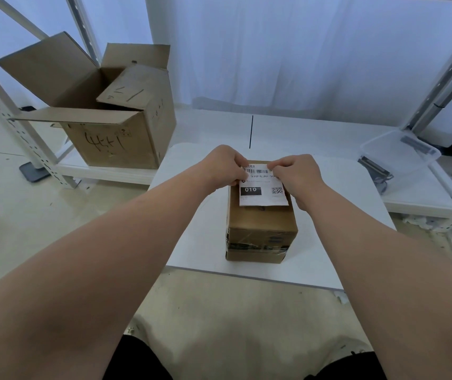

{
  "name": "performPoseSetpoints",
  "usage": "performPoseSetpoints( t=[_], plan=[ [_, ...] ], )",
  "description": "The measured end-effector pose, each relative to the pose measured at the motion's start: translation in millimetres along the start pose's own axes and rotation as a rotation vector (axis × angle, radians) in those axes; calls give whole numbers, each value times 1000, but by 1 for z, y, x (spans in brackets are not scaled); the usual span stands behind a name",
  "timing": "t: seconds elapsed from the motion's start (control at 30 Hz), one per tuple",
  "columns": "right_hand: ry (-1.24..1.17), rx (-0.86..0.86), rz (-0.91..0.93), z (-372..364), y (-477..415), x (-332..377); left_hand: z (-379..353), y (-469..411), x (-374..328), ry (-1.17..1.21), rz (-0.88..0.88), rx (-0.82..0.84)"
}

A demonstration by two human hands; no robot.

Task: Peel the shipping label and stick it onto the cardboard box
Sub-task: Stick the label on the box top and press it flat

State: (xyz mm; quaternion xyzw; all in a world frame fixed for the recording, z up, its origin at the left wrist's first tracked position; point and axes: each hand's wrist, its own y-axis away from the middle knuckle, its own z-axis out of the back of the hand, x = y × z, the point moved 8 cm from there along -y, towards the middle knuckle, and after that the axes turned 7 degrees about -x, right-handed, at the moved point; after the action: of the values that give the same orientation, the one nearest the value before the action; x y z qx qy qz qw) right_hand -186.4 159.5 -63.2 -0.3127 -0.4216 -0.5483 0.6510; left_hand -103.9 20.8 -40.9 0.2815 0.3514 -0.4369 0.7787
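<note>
**Label placement in progress**

The white printed shipping label (263, 192) lies over the top face of the small brown taped cardboard box (260, 229), printed side up, with its near edge slightly lifted. The left hand (225, 164) and right hand (299, 174) each pinch a far corner. Peeling appears complete; whether the label is bonded cannot be told. Remaining: press it flat. The box stands on the white surface (197, 215); a large open cardboard carton (104, 119) sits to the left.

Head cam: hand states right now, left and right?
Left hand: pinches the far left corner of the shipping label, above the cardboard box.
Right hand: pinches the label's far right corner.
</note>
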Motion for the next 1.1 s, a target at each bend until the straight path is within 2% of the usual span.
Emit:
performPoseSetpoints(
  t=[1.1],
  plan=[
    [137,5,28,0,2,10,0,-3,-3,-129,13,33]
  ],
)
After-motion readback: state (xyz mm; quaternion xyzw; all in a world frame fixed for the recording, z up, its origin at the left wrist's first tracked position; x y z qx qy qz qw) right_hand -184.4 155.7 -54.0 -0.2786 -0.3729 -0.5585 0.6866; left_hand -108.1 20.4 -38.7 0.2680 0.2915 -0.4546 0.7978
